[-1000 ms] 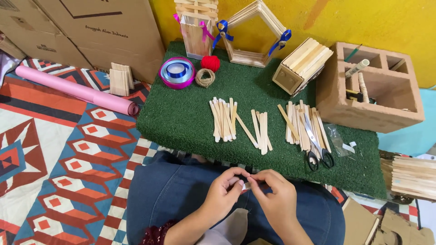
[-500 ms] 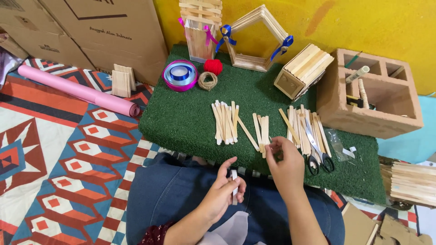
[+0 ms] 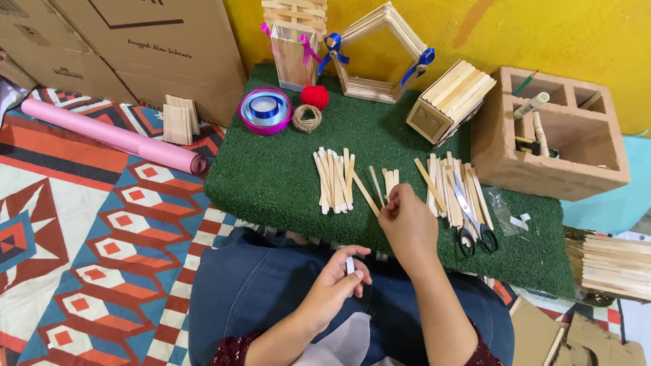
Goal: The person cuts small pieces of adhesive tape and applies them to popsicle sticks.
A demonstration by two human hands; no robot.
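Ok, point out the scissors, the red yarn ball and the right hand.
scissors point(image 3: 470, 215): head view, on the blades near the pivot.
red yarn ball point(image 3: 314, 97): head view, middle of the ball.
right hand point(image 3: 409, 224): head view, back of the hand.

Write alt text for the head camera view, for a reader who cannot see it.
A seated person's right hand reaches to a small pile of wooden craft sticks on a green turf mat, while the left hand holds a small white object over the lap. Scissors, ribbon spools and stick-built models lie around.
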